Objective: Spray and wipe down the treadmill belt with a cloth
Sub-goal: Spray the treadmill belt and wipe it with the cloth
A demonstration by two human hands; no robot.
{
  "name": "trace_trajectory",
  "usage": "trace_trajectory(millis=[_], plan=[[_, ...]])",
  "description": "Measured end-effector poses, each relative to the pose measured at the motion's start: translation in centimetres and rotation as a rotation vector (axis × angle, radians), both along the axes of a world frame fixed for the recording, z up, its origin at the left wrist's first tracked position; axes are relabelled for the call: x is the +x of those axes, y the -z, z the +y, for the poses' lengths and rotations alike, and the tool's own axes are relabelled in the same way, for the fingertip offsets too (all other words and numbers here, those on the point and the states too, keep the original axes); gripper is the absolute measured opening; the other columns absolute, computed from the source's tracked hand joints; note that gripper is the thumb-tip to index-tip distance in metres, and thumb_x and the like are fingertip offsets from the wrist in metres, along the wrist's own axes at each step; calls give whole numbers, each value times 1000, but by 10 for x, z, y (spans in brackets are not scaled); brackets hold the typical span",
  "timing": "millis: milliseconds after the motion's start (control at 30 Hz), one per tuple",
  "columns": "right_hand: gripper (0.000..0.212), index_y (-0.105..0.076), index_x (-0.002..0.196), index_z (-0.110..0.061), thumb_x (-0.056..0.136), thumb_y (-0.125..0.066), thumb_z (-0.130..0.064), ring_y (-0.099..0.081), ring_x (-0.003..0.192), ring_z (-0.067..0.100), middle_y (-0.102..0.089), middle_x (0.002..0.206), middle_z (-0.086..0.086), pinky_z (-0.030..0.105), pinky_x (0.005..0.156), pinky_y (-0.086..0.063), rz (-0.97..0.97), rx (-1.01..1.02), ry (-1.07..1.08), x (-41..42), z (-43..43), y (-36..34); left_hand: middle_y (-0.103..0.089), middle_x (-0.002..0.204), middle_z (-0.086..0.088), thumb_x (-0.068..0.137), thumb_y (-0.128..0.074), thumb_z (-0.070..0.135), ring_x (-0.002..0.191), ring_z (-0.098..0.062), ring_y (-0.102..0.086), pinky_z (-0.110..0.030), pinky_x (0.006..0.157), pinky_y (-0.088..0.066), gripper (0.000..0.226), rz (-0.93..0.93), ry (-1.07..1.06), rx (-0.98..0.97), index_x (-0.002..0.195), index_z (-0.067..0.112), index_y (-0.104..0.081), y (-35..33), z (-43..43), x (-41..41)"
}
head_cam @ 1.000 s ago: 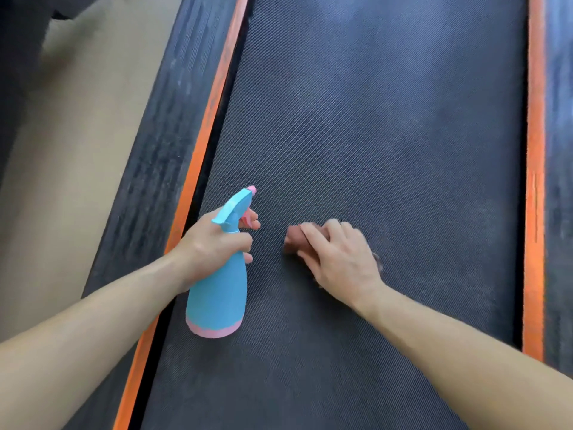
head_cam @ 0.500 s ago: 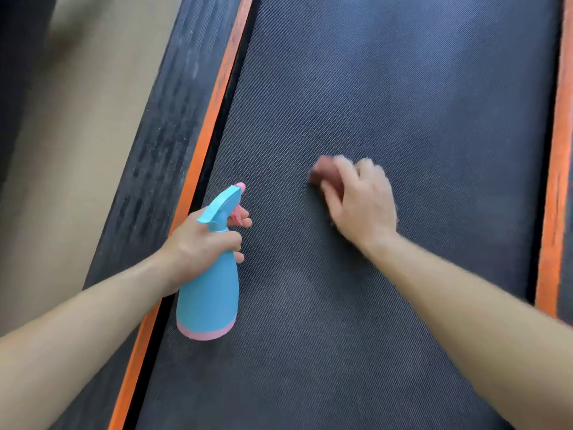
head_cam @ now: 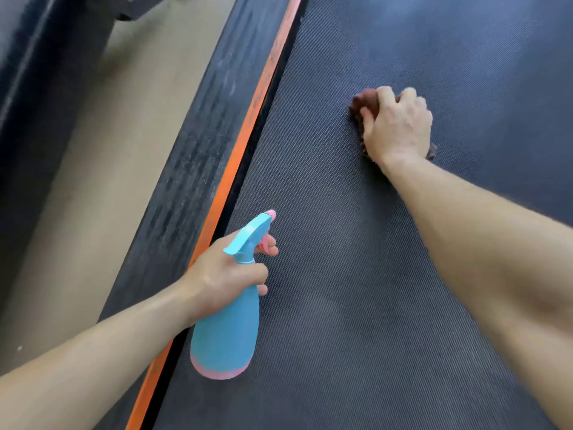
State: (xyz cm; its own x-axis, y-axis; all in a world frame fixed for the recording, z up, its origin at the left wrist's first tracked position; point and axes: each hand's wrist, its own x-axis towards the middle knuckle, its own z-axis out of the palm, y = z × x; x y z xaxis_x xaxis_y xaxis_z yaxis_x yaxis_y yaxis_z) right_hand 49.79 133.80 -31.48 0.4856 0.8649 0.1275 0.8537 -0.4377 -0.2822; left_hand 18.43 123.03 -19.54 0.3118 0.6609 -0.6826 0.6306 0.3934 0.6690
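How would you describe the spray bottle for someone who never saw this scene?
Start from the wide dark treadmill belt and follow its orange side stripe toward the viewer. There the left hand grips a light blue plastic spray bottle. Its pink base and pink nozzle tip set it apart from the brown cloth under the right hand.

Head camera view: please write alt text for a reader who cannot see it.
A right hand holds a brown cloth against the dark treadmill belt. The left hand grips a blue spray bottle near the orange side stripe.
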Motion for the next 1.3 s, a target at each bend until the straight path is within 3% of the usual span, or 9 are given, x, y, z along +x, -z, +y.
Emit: trace_trajectory(millis=[100,200,300,467,600,667,833,1067,1300], plan=[[44,-55,126,-17,98,-48,-50,-53,101,40,-54,114,19,50,85,-45,78,6,-83,-47,-48,2,-71,119,9,66,-59,19,79,-29,-79,-12,66,-54,68,27,-25,-3,129,44,-63,-2,1,-5],[41,-58,122,-19,96,-50,-49,-52,85,35,-53,99,12,45,71,-45,81,0,-471,-114,-132,-3,-71,120,8,66,-61,17,79,-26,-79,-15,67,-54,65,34,-35,-13,126,43,-64,-9,1,-11],[38,-59,119,-20,97,-49,-49,-53,84,33,-54,96,10,45,72,-45,41,-16,-723,-121,-137,1,-71,120,9,73,-65,13,73,-16,-77,-12,65,-51,64,35,-28,-1,126,49,-63,-13,2,-18],[41,-58,121,-19,97,-50,-50,-56,96,40,-57,107,18,49,79,-46,0,58,-326,-105,-23,6,-70,120,6,69,-60,13,79,-20,-77,-11,66,-52,77,43,-90,14,130,61,-58,-9,0,-38],[44,-55,126,-18,98,-48,-50,-53,106,41,-55,119,18,50,87,-45,69,9,-150,-111,3,4,-70,119,10,70,-61,16,84,-25,-79,-23,74,-55,72,49,-113,1,123,64,-60,-12,-7,-55],[43,-56,125,-18,96,-51,-49,-54,97,39,-55,111,17,48,79,-46,61,39,-214,-134,-33,3,-70,119,10,68,-59,18,82,-28,-79,-21,72,-55,73,49,-139,3,127,62,-60,-13,-7,-63],[39,-59,121,-20,95,-53,-49,-54,86,34,-55,100,11,45,71,-45,27,8,-745,-169,-107,2,-70,118,12,67,-58,20,80,-26,-80,-30,81,-55,80,66,-138,10,134,62,-54,-18,-9,-71],[42,-56,126,-18,98,-51,-48,-53,104,41,-55,116,18,50,84,-44,79,-7,-293,-167,-3,6,-70,119,10,67,-59,19,85,-27,-79,-38,86,-61,65,70,-170,21,118,59,-63,-12,-5,-80],[37,-60,121,-16,97,-54,-43,-49,80,33,-50,96,12,45,65,-44,77,51,-714,-199,-150,6,-72,117,13,65,-59,22,79,-26,-80,-29,78,-54,68,95,-156,2,125,54,-61,-25,-8,-73]])
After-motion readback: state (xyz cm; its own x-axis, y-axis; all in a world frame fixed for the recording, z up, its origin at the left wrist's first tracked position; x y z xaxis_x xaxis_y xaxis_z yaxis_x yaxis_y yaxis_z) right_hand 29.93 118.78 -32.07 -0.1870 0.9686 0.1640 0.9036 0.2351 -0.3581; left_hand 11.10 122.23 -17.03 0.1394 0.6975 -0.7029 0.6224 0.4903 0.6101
